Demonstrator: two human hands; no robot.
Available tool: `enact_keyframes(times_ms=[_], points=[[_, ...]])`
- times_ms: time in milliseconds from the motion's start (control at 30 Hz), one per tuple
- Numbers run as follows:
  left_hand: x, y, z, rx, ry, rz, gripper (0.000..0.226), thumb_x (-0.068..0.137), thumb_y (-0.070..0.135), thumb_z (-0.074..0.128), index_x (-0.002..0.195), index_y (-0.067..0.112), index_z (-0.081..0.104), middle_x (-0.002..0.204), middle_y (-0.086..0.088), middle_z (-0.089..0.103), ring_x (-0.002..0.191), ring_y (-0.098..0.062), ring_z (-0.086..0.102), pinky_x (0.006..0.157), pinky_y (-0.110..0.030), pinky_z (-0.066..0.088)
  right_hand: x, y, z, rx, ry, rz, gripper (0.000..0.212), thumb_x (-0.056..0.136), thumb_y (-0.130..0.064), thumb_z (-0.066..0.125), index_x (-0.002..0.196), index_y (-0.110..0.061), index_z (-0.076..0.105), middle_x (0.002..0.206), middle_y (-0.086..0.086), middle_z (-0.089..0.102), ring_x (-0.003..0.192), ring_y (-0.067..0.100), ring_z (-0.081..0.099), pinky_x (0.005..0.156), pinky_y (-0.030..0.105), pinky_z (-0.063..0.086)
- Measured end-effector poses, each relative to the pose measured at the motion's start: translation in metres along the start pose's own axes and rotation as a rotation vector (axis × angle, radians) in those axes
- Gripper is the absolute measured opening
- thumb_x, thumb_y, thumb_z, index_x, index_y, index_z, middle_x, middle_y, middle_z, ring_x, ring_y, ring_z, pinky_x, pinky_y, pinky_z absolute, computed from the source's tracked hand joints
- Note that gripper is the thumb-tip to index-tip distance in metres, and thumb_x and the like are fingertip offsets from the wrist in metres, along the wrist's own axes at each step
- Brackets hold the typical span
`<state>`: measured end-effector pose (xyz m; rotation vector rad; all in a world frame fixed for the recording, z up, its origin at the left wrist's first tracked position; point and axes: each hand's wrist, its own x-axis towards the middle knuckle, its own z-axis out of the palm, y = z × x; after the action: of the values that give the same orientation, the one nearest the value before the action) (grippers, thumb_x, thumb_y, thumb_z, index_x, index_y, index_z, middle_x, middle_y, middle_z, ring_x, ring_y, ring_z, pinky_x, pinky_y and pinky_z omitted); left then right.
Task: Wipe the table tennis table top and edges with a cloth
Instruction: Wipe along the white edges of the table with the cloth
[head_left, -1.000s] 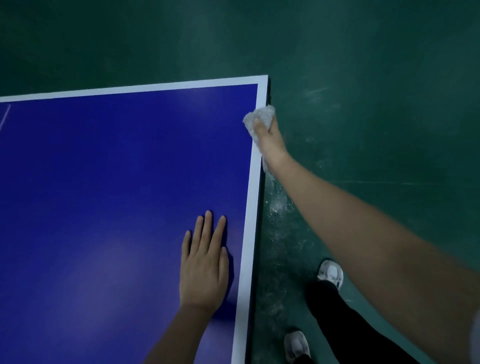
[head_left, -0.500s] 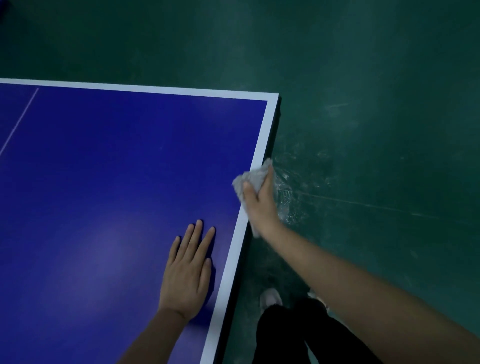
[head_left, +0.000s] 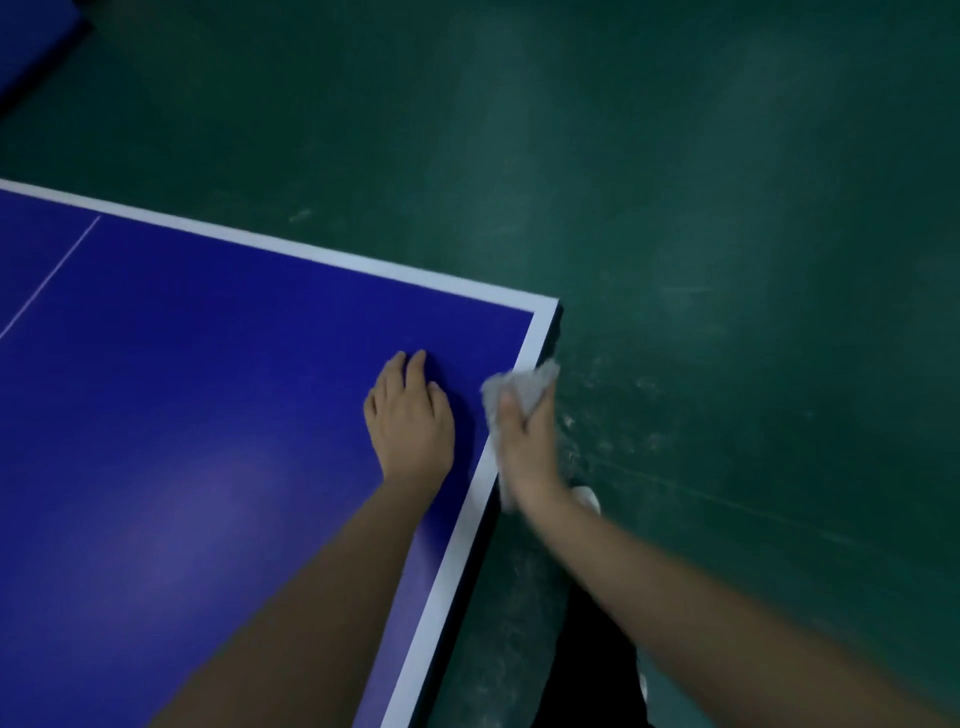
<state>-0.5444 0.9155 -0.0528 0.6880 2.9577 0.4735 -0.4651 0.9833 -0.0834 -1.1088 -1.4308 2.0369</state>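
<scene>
Over the green floor (head_left: 727, 208) stands the blue table (head_left: 208, 415), and near its far right corner the left hand (head_left: 410, 421) rests palm down on the top, relaxed and holding nothing, while just beside it the right hand (head_left: 527, 447) grips the grey cloth (head_left: 524, 384) against the white-lined right edge.

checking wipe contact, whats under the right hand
Under the right hand lies the crumpled grey cloth, over the blue table's white side edge. The hand hides the cloth's middle and that stretch of edge.
</scene>
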Motion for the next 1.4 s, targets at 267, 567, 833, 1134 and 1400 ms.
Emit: enact_keyframes(times_ms=[267, 567, 833, 1134, 1400], points=[[0.098, 0.052, 0.028, 0.155, 0.000, -0.072, 0.046, 0.097, 0.025, 0.033, 0.143, 0.017, 0.033, 0.152, -0.011, 0.026, 0.141, -0.028, 0.016, 0.111, -0.053, 0.013, 0.087, -0.043, -0.015, -0.012, 0.066, 0.063, 0.036, 0.099, -0.018, 0.045, 0.134, -0.011, 0.038, 0.126, 0.008, 0.054, 0.117, 0.021, 0.052, 0.101, 0.033, 0.042], [0.102, 0.059, 0.032, 0.171, -0.044, -0.132, 0.053, 0.097, 0.030, 0.027, 0.146, 0.010, 0.025, 0.154, -0.010, 0.024, 0.143, -0.026, 0.015, 0.114, -0.049, 0.011, 0.176, -0.098, -0.047, -0.907, -0.823, 0.133, 0.033, 0.096, -0.048, 0.039, 0.103, -0.024, 0.060, 0.100, -0.002, 0.065, 0.095, 0.020, 0.062, 0.081, 0.030, 0.049], [0.102, 0.063, 0.026, 0.088, -0.005, -0.164, 0.060, 0.094, 0.036, 0.015, 0.148, 0.009, 0.018, 0.153, -0.007, 0.026, 0.143, -0.021, 0.018, 0.115, -0.041, 0.009, 0.193, -0.106, -0.009, -0.778, -1.006, 0.245, 0.036, 0.098, -0.047, 0.035, 0.124, -0.030, 0.054, 0.114, -0.012, 0.057, 0.098, 0.000, 0.055, 0.076, 0.005, 0.041], [0.107, 0.058, 0.019, -0.162, 0.177, -0.464, 0.062, 0.093, 0.038, 0.017, 0.146, 0.007, 0.024, 0.153, 0.001, 0.017, 0.141, -0.008, 0.011, 0.117, -0.027, 0.005, 0.203, -0.101, 0.046, -0.693, -1.099, 0.270, 0.043, 0.097, -0.046, 0.040, 0.133, -0.024, 0.047, 0.114, -0.008, 0.060, 0.105, 0.005, 0.057, 0.088, 0.020, 0.046], [0.186, 0.005, 0.007, 0.016, 0.191, -0.749, 0.051, 0.098, 0.011, 0.032, 0.148, 0.007, 0.020, 0.156, -0.006, 0.016, 0.145, -0.018, 0.008, 0.118, -0.033, 0.004, 0.202, -0.099, -0.032, -0.601, -1.144, 0.496, 0.039, 0.100, -0.017, 0.043, 0.132, -0.031, 0.024, 0.134, -0.012, 0.042, 0.096, -0.022, 0.047, 0.073, -0.004, 0.037]])
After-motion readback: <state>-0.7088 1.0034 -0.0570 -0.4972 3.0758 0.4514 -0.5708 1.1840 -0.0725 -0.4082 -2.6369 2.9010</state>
